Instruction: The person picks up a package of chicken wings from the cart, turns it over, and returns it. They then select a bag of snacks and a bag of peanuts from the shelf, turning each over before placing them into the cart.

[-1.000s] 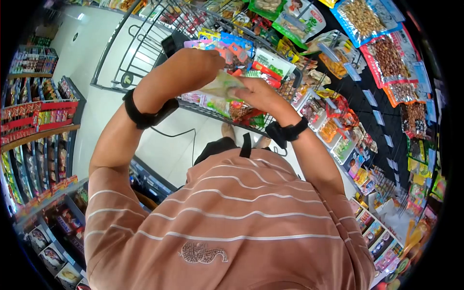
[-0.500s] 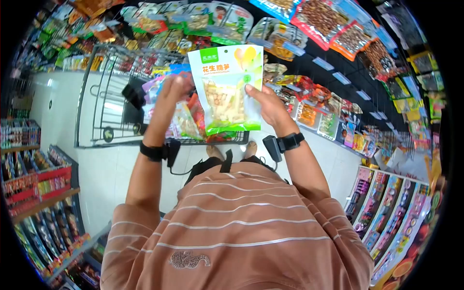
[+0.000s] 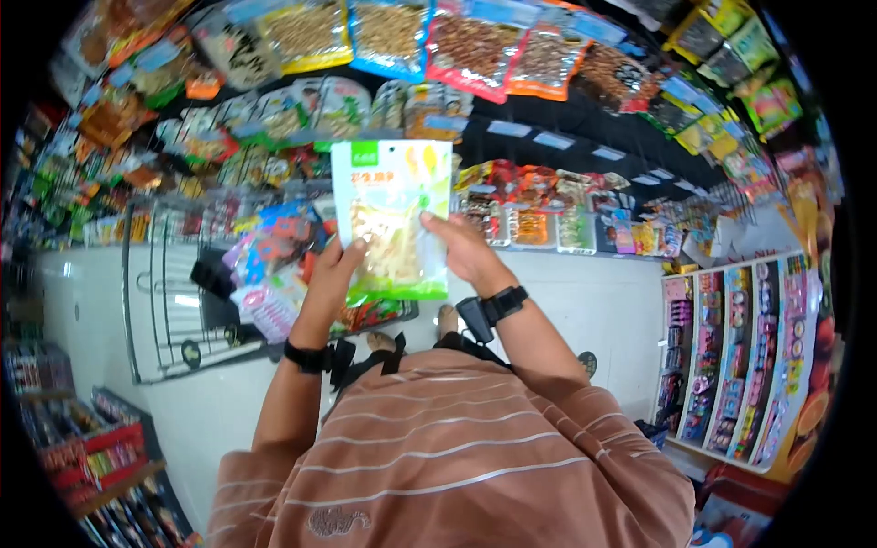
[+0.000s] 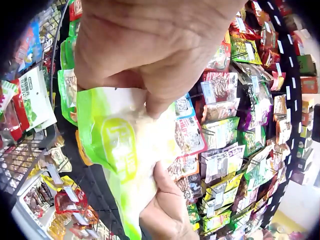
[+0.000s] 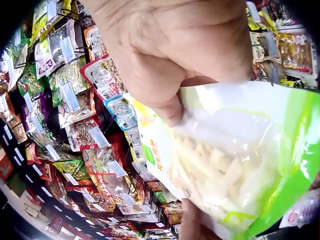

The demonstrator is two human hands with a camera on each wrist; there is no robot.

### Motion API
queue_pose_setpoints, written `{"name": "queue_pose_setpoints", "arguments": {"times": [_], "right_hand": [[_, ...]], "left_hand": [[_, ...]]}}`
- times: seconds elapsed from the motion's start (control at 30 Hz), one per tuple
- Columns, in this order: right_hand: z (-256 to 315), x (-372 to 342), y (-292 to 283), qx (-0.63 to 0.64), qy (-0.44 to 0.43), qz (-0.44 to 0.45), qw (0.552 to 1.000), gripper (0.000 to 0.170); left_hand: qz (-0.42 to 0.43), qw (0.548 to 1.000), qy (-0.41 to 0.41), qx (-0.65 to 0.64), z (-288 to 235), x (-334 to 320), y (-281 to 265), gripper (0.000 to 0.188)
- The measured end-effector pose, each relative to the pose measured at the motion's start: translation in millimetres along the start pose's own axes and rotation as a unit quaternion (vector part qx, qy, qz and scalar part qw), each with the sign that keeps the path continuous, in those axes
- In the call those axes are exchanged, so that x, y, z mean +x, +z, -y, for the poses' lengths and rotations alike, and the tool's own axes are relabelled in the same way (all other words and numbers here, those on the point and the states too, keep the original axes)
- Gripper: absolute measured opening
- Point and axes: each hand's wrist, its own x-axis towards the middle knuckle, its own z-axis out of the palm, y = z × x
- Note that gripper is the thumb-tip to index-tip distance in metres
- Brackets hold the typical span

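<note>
A white and green snack bag [image 3: 395,228] with a clear window stands upright in front of the person, its printed front facing up toward the head camera. My left hand [image 3: 332,281] grips its left edge, thumb on the front. On the opposite edge, my right hand [image 3: 466,248] pinches the bag between its thumb and the fingers behind. Pale pieces show through the window of the bag [image 5: 225,165] in the right wrist view. The left wrist view shows the back of the bag [image 4: 125,145], with the right hand's thumb [image 4: 165,180] at its far edge.
A wire shopping cart [image 3: 151,301] holding several colourful packages [image 3: 265,260] stands at the left. Shelves of hanging snack bags [image 3: 475,46] run across the front. To the right is a white rack [image 3: 731,356] of small goods.
The bag came up out of the cart area, front turned to the head camera. My left hand, off the bag half a second ago, now grips its left edge. The view has swung right.
</note>
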Motion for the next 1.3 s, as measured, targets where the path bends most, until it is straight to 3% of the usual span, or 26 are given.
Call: {"name": "queue_pose_setpoints", "arguments": {"times": [0.23, 0.63, 0.9, 1.03, 1.17, 1.3], "right_hand": [[15, -23, -20, 0.058, 0.015, 0.007, 0.998, 0.037], [31, -50, -67, 0.071, -0.002, -0.068, 0.995, 0.037], [42, -29, -91, 0.071, 0.019, -0.006, 0.997, 0.037], [45, -19, -101, 0.061, 0.038, -0.016, 0.997, 0.035], [54, 19, -155, 0.063, -0.008, 0.012, 0.998, 0.034], [74, 61, -199, 0.180, -0.091, -0.038, 0.979, 0.055]], "left_hand": [[0.031, 0.999, -0.031, -0.005, 13, 9, 20, 0.038], [0.110, 0.992, -0.063, -0.012, 11, 20, 76, 0.038], [0.059, 0.996, -0.064, 0.026, 7, 23, 97, 0.043], [0.021, 0.992, -0.122, 0.027, 3, 23, 110, 0.046], [0.005, 0.994, -0.111, 0.006, 12, 23, 118, 0.048], [-0.018, 0.991, -0.128, -0.020, 2, 15, 127, 0.047]]}}
